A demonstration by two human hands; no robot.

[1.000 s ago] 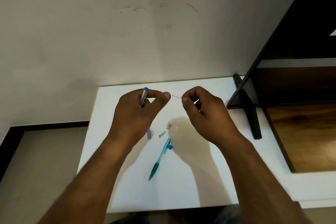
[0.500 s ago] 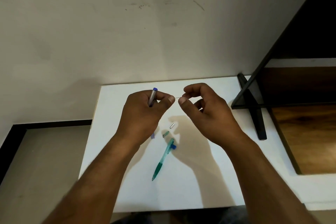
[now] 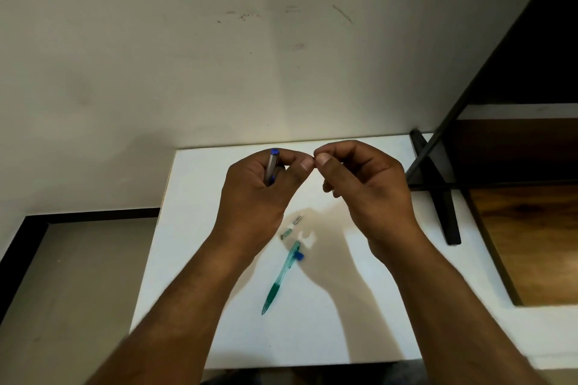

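Across the upper half of the frame: off-white wall (image 3: 219, 56), scuffed. Below it, centre frame, white table (image 3: 194, 228). Grey floor (image 3: 78, 275) at lower left, edged by a black skirting. Dark shelf frame (image 3: 450, 222) at the right edge, its black foot resting on the table; brown wooden panel (image 3: 531, 244) beyond it at right.

Both forearms enter from the bottom edge and meet above the far part of the table, centre frame.

Left hand (image 3: 259, 197): fingers curled round a grey pen barrel (image 3: 271, 167). The barrel stands roughly upright in the fist, blue tip showing at the top, clear of the table.

Right hand (image 3: 366, 194): thumb and forefinger pinched together, other fingers curled. The pinch touches, or sits just beside, the left thumb tip. Anything held between the fingertips is too small to make out.

On the table below the hands: teal pen (image 3: 281, 278) lying diagonally, tip toward lower left, with a blue piece (image 3: 299, 256) at its upper end. Just above it, a small teal part (image 3: 286, 233), then a small metal part (image 3: 297, 220), each lying apart from the others.
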